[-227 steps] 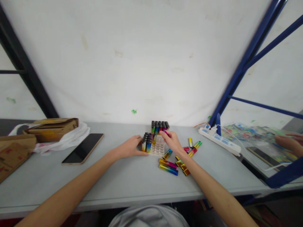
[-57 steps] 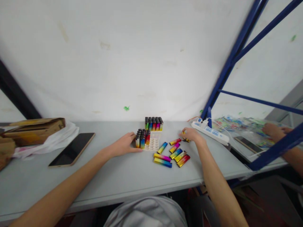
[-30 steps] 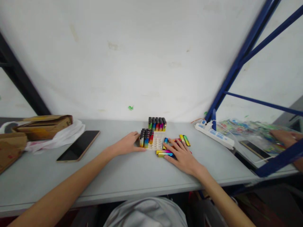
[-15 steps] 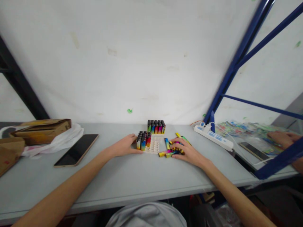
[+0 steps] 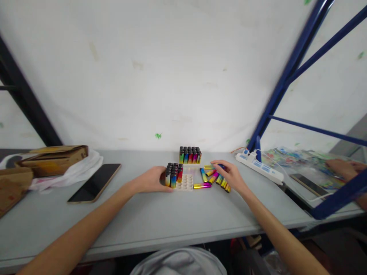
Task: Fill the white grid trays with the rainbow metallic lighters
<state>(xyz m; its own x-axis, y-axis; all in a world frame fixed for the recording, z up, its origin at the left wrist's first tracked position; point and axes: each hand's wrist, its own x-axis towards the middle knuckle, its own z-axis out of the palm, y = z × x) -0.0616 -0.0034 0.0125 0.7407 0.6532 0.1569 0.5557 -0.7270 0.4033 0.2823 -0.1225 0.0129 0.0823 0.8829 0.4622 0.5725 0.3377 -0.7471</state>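
Observation:
My left hand (image 5: 151, 178) curls around the left end of a white tray (image 5: 187, 183) with rows of round holes, thumb at the front and the other fingers hidden behind. Black-topped lighters (image 5: 173, 173) with shiny rainbow bodies stand upright in its left part; the right-hand holes show bare. To the right, several loose lighters (image 5: 212, 178) lie flat on the table. My right hand (image 5: 231, 175) is over their far side, its fingers closed around the end of a yellow-and-blue lighter (image 5: 210, 167).
Behind stands a second tray full of upright lighters (image 5: 190, 154) against the wall. A phone (image 5: 94, 183), cardboard boxes (image 5: 57, 158) and a white bag (image 5: 93, 164) lie left. A power strip (image 5: 259, 167) and blue frame (image 5: 272, 103) are right; beyond it another person's hand (image 5: 341, 168) shows.
My right hand has shifted up and slightly right, and its fingers have drawn together. The loose lighters lie differently, several now side by side. My left hand stays at the tray.

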